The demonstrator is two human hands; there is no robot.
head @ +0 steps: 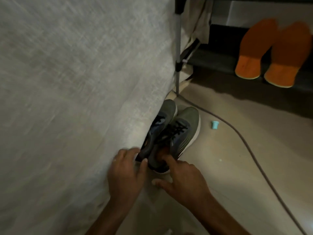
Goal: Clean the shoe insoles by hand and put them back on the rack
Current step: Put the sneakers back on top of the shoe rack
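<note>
Two grey-green sneakers stand side by side on the floor, toes pointing away from me. The left sneaker (159, 126) is half under a hanging pale cloth. My left hand (127, 173) grips the left sneaker's heel, thumb on the inner side. A finger of my right hand (184, 180) reaches into the opening of the right sneaker (183, 131), where an orange lining shows. Two orange insoles (255, 50) (288, 55) lie on the dark lower shelf of the rack (218, 60) at the upper right, heels hanging over its front edge.
The large pale cloth (76, 99) fills the left half of the view. A thin metal rack leg (177, 53) stands beside it. A grey cable (240, 136) runs across the floor to the lower right. A small turquoise object (215, 124) lies near the sneakers.
</note>
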